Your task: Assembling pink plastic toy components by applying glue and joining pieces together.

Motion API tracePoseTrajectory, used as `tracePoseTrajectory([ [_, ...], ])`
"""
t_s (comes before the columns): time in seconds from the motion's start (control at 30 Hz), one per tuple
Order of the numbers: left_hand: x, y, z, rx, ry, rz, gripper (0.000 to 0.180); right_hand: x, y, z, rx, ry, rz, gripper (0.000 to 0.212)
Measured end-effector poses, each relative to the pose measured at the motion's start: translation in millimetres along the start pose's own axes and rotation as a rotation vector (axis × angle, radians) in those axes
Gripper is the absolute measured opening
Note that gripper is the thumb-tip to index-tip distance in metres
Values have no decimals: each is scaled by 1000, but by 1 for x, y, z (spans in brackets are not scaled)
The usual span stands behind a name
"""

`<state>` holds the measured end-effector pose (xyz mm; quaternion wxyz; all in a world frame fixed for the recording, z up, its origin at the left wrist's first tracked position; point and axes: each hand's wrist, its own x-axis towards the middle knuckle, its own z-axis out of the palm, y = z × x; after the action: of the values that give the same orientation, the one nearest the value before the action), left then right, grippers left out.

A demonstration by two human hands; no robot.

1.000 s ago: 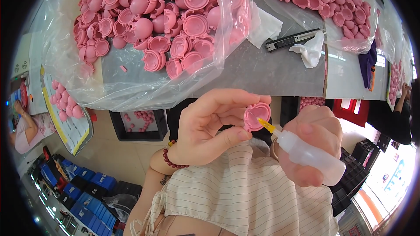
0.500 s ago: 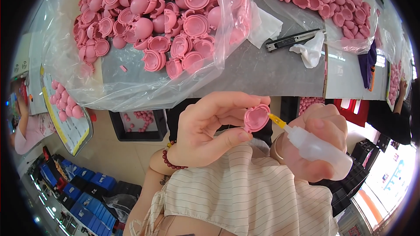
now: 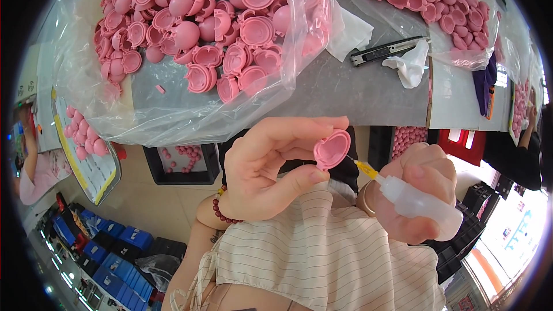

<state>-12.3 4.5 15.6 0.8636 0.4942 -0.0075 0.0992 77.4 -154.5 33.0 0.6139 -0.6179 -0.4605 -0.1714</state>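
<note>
Head view: heap of pink shells [image 3: 187, 29], cut off by the upper edge, partly veiled by a clear plastic bag [image 3: 150, 129]. Right hand [image 3: 425, 174]: palm partly covered by a translucent squeeze bottle [image 3: 426, 210], which is gripped, yellow nozzle [image 3: 366, 169] aimed left. Left hand [image 3: 262, 164]: set apart from the right; one hollow shell [image 3: 333, 148] is pinched at fingertips, just beside the nozzle; contact cannot be told. Yellow-edged sheet [image 3: 103, 173]: print too small to be read.
</note>
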Motion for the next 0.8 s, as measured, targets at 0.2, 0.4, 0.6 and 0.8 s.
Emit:
tracePoseTrajectory([
  [0.2,2,1,3,144,28,14,40,-2,-5,2,78,8,74,53],
  [0.4,1,0,2,191,3,49,39,-3,-6,5,138,9,96,53],
  [0.6,3,3,1,222,-14,76,42,0,-1,7,323,355,79,48],
  [0.8,4,2,-8,-147,-37,-134,45,5,44,-64,-372,610,389,44],
])
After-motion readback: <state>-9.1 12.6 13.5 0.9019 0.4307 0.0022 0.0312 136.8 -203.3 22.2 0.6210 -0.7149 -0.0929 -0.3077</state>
